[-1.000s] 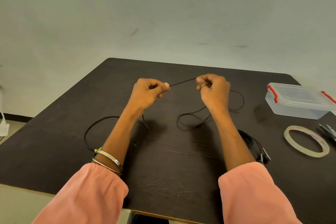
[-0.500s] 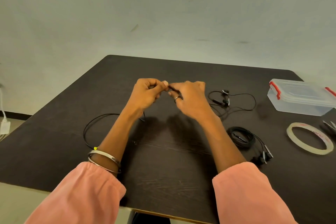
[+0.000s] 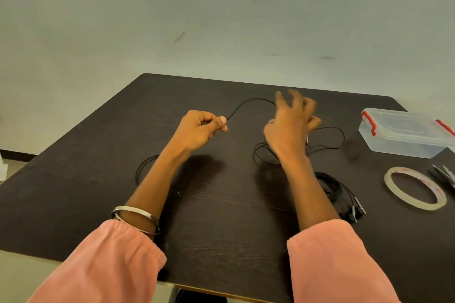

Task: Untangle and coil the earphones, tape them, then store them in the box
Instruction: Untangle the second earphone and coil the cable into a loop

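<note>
A black earphone cable (image 3: 248, 101) arcs above the dark table (image 3: 221, 229) between my hands. My left hand (image 3: 199, 130) pinches it between thumb and forefinger. My right hand (image 3: 290, 128) is blurred, with its fingers spread upward, and the cable meets it at the fingertips; I see no clear grip. More of the cable lies in loose loops under and right of that hand, and another loop shows by my left forearm. A clear plastic box (image 3: 403, 135) with red clips stands shut at the right. A roll of clear tape (image 3: 414, 188) lies flat in front of it.
A second, coiled pair of black earphones (image 3: 337, 189) lies beside my right forearm, its plugs toward me. Scissors (image 3: 443, 174) poke in at the right edge, next to the tape. A pale wall rises behind the table's far edge.
My right hand has left my left hand, moved right and away, and opened its fingers. The cable now arcs between the hands. My left hand kept its pinch.
</note>
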`<state>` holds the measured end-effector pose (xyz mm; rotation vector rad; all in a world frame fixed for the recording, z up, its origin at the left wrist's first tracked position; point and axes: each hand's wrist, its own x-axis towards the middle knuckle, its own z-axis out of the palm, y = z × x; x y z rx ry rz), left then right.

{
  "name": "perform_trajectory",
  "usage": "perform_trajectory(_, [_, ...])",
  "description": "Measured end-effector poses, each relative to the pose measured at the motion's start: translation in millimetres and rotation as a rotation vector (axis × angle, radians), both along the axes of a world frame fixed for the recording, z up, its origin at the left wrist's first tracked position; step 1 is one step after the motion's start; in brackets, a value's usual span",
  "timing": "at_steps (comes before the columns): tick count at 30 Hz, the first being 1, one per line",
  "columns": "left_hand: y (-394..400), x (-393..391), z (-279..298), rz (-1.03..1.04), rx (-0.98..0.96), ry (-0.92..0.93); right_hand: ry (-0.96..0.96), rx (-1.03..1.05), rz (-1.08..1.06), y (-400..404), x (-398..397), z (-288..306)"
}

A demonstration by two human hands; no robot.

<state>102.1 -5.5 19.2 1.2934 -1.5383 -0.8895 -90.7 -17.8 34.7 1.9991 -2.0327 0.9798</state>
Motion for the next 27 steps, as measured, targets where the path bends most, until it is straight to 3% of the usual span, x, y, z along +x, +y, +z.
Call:
perform_trajectory(4, [-2.6, 1.4, -3.8, 0.067, -0.039, -0.054, 0.365, 0.074, 0.406, 7.8, 23.9, -4.9])
perform_trajectory(6, [-3.2, 1.4, -5.1, 0.104, -0.072, -0.132, 0.351, 0.062, 0.428, 8.2, 30.4, -10.1])
perform_trajectory(9, [-5.2, 0.6, -8.7, 0.179, -0.102, -0.230, 0.071, -0.091, 0.336, 7.6, 29.3, -7.6])
perform_trajectory(11, [-7.3, -0.7, -10.2, 0.234, -0.105, -0.257, -0.009, -0.243, 0.266, 5.3, 23.3, -5.2])
perform_trajectory(15, [-6.0, -4.1, -7.5, 0.199, -0.137, -0.247, 0.289, -0.274, 0.386, 0.7, 26.4, -14.2])
perform_trajectory(18, [-2.3, -4.9, -7.0, 0.092, -0.131, -0.249, 0.388, -0.139, 0.435, -0.3, 31.8, -21.9])
perform_trajectory(22, [-1.6, -4.7, -8.5, 0.020, -0.095, -0.214, 0.267, -0.109, 0.363, -3.7, 24.0, -21.1])
perform_trajectory(27, [-3.5, 2.1, -8.2, 0.028, -0.072, -0.159, -0.309, -0.173, -0.002, -3.5, 9.7, -15.6])
